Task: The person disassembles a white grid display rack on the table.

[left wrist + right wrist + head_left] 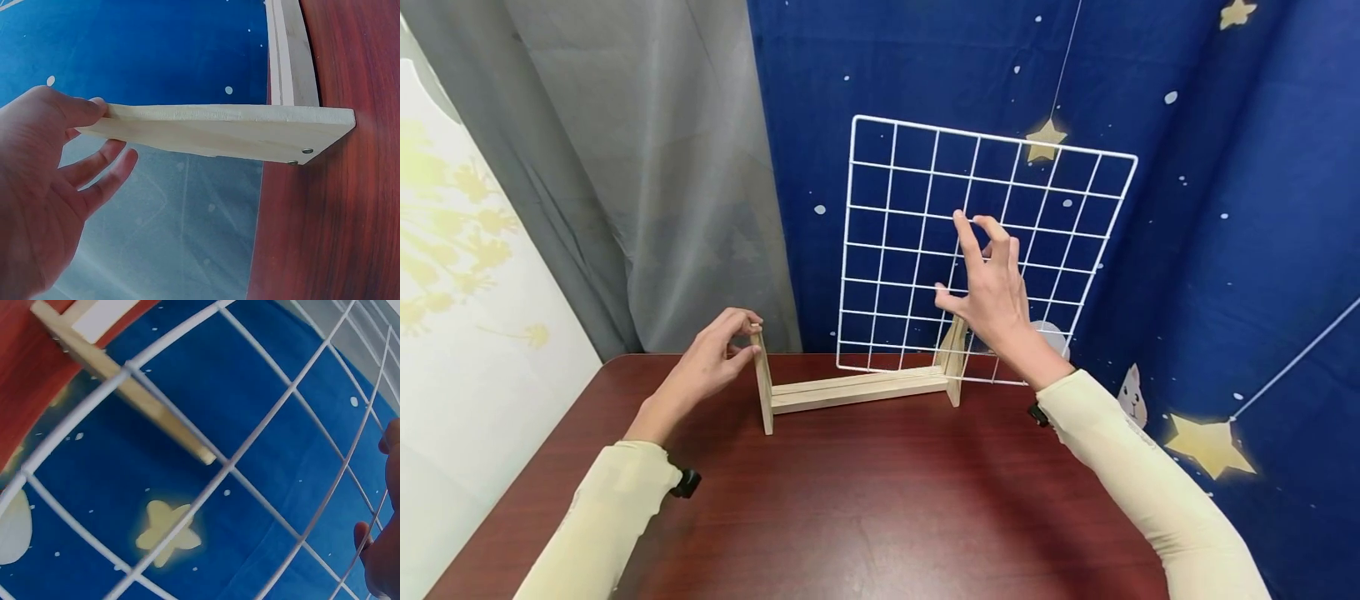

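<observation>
One white wire grid (927,214) of square mesh is held up over the far part of the counter (865,500), slightly tilted, by the right hand (996,287), whose thumb and fingertips are bent onto the wires and set apart across the openings. Beneath its lower edge, a low wooden stand (857,392) is set on the counter, made of a crossbeam with an upright board at each end. The top of the left end board (763,387) is pinched between the thumb and fingers of the left hand (715,358); the right end board (953,379) is seen through the mesh in the right wrist view. Metal fasteners (307,150) are shown in the outer face of the left end board, so the stand can be judged already put together. The grid, by contrast, seems not yet to be joined to it: no fastening between wire and wood is seen, and whether the crossbeam is touched by the lower edge cannot be told. What is left thus appears to concern the grid, which seems to be supported by the hand. Behind the counter, a blue curtain (808,125) patterned with stars and pale dots is hung beside a grey curtain (700,208).
</observation>
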The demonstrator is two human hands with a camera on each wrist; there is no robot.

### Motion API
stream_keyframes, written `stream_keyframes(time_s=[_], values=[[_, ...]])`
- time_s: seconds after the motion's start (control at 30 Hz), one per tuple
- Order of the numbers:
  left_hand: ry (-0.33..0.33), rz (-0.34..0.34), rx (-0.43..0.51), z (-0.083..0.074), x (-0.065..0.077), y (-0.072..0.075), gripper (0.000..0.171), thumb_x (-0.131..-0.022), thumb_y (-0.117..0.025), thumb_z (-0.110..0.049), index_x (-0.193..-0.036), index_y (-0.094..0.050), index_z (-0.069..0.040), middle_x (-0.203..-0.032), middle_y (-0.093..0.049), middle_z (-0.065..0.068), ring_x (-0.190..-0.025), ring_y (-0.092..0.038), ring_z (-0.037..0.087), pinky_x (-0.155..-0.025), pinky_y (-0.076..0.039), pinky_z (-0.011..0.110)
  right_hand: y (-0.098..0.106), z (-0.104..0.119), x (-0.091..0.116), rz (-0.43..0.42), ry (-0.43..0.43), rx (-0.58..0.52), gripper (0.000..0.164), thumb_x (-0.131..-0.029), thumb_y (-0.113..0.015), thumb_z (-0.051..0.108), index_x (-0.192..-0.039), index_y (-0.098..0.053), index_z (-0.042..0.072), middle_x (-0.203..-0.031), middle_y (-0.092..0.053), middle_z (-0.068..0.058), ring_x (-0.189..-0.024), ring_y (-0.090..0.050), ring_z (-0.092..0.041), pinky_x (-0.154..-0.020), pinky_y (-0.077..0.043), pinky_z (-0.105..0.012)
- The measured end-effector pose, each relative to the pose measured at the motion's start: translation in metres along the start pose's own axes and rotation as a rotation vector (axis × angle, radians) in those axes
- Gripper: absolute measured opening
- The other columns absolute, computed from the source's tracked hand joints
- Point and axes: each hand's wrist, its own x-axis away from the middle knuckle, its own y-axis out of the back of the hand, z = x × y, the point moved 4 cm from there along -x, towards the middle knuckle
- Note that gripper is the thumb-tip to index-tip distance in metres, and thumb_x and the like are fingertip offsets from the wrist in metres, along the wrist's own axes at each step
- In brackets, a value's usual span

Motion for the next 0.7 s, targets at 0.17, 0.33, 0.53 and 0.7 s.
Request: stream_keyframes(time_s=[0.17, 0.33, 0.53, 0.7], values=[[-0.017, -0.006, -0.002, 0.0, 0.0, 0.0, 0.019, -0.098, -0.07, 0.001, -0.101, -0.052, -0.006, -0.134, -0.062, 0.01, -0.116, -0.068, 0.028, -0.08, -0.063, 0.049, 0.001, -0.011, 0.016, 0.048, -0.023, 0.007, 0.113, -0.077, -0.09, 0.039, -0.169, -0.024, 0.028, -0.159, -0.029, -0.014, -0.106, -0.049, -0.035, -0.048, -0.049, -0.037], [0.001, 0.001, -0.006, 0.002, 0.002, 0.002, 0.02, -0.098, -0.071, 0.001, -0.102, -0.052, -0.006, -0.135, -0.061, 0.008, -0.119, -0.068, 0.027, -0.081, -0.064, 0.049, 0.0, -0.018, 0.03, 0.097, -0.062, -0.006, 0.116, -0.073, -0.093, 0.035, -0.168, -0.026, 0.029, -0.157, -0.029, -0.013, -0.103, -0.05, -0.032, -0.049, -0.047, -0.037], [0.02, 0.003, -0.018, 0.002, 0.008, 0.007, 0.022, -0.097, -0.072, -0.001, -0.102, -0.052, -0.009, -0.134, -0.062, 0.005, -0.119, -0.068, 0.024, -0.081, -0.064, 0.048, -0.001, -0.027, 0.046, 0.147, -0.123, -0.037, 0.116, -0.066, -0.096, 0.03, -0.163, -0.032, 0.026, -0.154, -0.031, -0.015, -0.105, -0.052, -0.034, -0.059, -0.052, -0.041], [0.006, -0.005, -0.01, 0.0, 0.016, 0.014, 0.022, -0.096, -0.074, 0.0, -0.1, -0.054, -0.008, -0.131, -0.062, 0.0, -0.114, -0.069, 0.02, -0.079, -0.064, 0.04, -0.001, -0.03, 0.058, 0.175, -0.142, -0.078, 0.108, -0.067, -0.093, 0.028, -0.159, -0.036, 0.024, -0.15, -0.033, -0.018, -0.102, -0.052, -0.035, -0.069, -0.055, -0.045]])
